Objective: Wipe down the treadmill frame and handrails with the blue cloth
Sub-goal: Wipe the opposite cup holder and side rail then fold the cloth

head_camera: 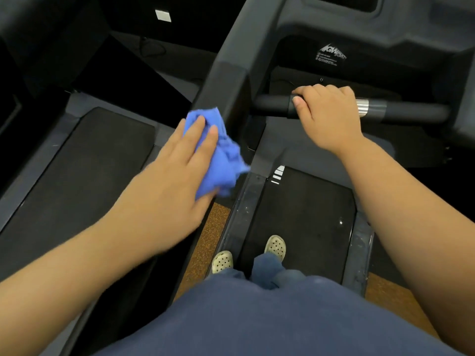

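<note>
Neighbouring machine, far left: the dark belt (84, 163) of a second treadmill, edged by a grey side rail; a small white tag (163, 16) shows on the black surface beyond it.
Left hand (180, 160): fingers straight and close together, laid flat over the cloth and pressing it toward the handrail. The thumb sits at the cloth's lower edge; motion blur hides whether it nips the fabric.
Blue cloth (221, 155): crumpled, under the left fingers and against the outer left face of the handrail, with loose folds hanging below and to the right of the hand.
Handrail (226, 73): broad dark grey arm of the treadmill frame, running from the console at the top down to the cloth.
Floor strip (213, 227): speckled brown flooring between the two machines.
Shoes: two pale perforated clogs, the left one (222, 260) on the side rail of the deck, the right one (276, 246) on the belt.
Belt (303, 222): black, glossy, with white stripe marks at its upper left corner.
Front grip bar (272, 104): black horizontal bar inside the frame, carrying a silver band (362, 107).
Right hand (326, 114): fingers wrapped over the front grip bar, thumb beneath, just left of the silver band.
Logo sticker (330, 56): white print on the dark panel above the bar; text not legible.
</note>
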Demonstrator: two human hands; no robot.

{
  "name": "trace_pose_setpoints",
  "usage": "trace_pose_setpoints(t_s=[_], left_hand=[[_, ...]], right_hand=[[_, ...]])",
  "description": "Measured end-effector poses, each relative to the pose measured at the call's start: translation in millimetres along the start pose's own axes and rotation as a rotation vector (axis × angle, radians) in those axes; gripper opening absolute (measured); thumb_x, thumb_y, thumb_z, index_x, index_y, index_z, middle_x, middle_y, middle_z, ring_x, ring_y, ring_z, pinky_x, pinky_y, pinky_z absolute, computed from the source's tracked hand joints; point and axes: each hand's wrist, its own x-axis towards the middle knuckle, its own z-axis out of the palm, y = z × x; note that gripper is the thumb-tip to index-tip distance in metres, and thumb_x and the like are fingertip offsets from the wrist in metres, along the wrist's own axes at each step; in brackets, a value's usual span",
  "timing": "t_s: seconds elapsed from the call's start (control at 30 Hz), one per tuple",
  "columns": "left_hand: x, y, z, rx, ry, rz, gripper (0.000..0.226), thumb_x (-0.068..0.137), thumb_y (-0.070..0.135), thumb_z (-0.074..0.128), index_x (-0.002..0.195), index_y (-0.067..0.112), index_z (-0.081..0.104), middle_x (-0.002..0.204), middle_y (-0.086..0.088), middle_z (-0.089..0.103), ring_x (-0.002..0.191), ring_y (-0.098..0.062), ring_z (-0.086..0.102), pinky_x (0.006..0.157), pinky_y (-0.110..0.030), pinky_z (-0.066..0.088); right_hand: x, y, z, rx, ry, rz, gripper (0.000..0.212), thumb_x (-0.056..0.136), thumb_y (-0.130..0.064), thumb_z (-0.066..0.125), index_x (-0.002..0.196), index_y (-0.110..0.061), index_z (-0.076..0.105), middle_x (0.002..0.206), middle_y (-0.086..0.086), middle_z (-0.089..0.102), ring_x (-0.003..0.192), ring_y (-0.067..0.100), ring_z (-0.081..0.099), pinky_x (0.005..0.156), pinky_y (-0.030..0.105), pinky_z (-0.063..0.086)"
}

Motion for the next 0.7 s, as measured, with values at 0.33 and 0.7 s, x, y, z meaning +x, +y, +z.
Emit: trace_pose_setpoints(t_s=[0.33,0.7], left_hand=[[10.3,8.3,-1.7,0.467,-0.235,0.435,0.07,0.069,0.038,0.029,0.117,0.0,0.063,0.126,-0.02,0.058,0.125,-0.034,0.048,0.106,-0.04,0.028],[83.4,8.8,7.4,0.285,-0.016,0.206,0.068,0.08,0.029,0.056,0.138,0.0,0.037,0.145,-0.011,0.035,0.137,-0.03,0.026,0.111,-0.036,0.027]], right_hand=[[4.7,-0.4,0.1,-0.032,-0.034,0.026,0.04,0.101,-0.036,0.028,0.122,-0.02,0.058,0.109,0.009,0.066,0.1,0.035,0.057,0.08,0.04,0.034],[3.4,-1.8,-4.1,-0.016,-0.044,0.035,0.039,0.1,-0.037,0.028,0.117,-0.02,0.059,0.106,0.01,0.066,0.097,0.036,0.056,0.08,0.041,0.034]])
